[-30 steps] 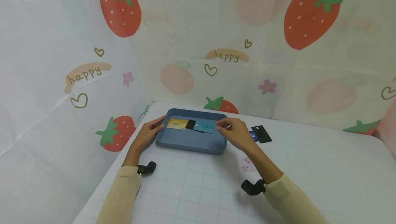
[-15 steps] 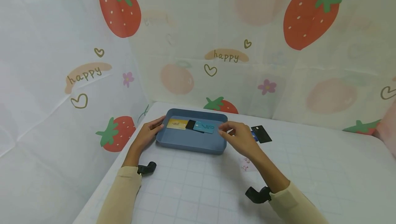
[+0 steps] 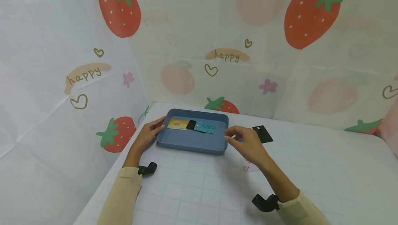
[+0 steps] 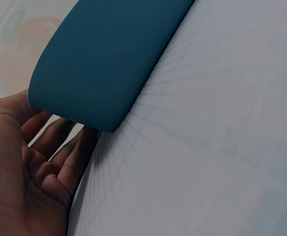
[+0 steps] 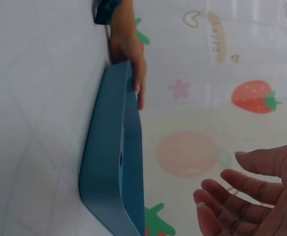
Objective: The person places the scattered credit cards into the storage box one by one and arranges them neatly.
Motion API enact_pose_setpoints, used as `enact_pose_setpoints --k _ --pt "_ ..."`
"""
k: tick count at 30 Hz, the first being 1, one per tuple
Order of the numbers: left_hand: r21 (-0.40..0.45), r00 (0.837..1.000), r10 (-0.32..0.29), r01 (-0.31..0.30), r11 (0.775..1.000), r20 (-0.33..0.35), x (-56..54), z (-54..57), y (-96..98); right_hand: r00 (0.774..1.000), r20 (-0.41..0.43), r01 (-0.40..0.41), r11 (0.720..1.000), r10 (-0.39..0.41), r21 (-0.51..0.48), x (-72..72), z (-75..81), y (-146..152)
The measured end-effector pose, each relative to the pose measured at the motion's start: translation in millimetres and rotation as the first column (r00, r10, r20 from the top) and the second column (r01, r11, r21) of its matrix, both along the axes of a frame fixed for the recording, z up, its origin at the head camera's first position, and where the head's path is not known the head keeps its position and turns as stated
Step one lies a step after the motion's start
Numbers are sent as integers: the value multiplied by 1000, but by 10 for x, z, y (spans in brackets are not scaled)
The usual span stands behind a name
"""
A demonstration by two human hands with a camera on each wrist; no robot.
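A blue tray point(image 3: 192, 142) lies on the table with a yellow card point(image 3: 177, 124), a black card point(image 3: 191, 125) and a teal card marked VIP point(image 3: 204, 127) in a row inside. My left hand point(image 3: 149, 130) holds the tray's left end. In the left wrist view its thumb is at the rim, the other fingers curled behind the end wall. Just right of the tray hovers my right hand point(image 3: 247, 143), fingers loosely bent and apart. Nothing is between its fingertips in the right wrist view. Beyond that hand, a blue card point(image 3: 240, 140) is mostly hidden.
Another black card point(image 3: 263, 134) lies on the table right of my right hand. Under the right forearm, a pale card with a pink pattern point(image 3: 247, 166) is partly covered. Strawberry-printed cloth point(image 3: 230, 86) hangs behind and to the left of the table.
My right hand has drawn back to the right and toward me, away from the VIP card, across the tray's right rim. The left hand and the tray keep their places.
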State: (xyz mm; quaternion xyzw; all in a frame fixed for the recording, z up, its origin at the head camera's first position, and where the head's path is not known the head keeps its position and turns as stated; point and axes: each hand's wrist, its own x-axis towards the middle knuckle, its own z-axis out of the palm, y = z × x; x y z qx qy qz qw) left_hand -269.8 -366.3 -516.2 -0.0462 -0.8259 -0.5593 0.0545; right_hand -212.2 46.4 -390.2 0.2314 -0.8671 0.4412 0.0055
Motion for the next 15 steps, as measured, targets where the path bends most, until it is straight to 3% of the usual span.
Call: enact_pose_setpoints --k 15 --pt "8 1000 -5 5 1000 -1 -11 -11 -2 999 6 46 998 -46 33 122 -35 176"
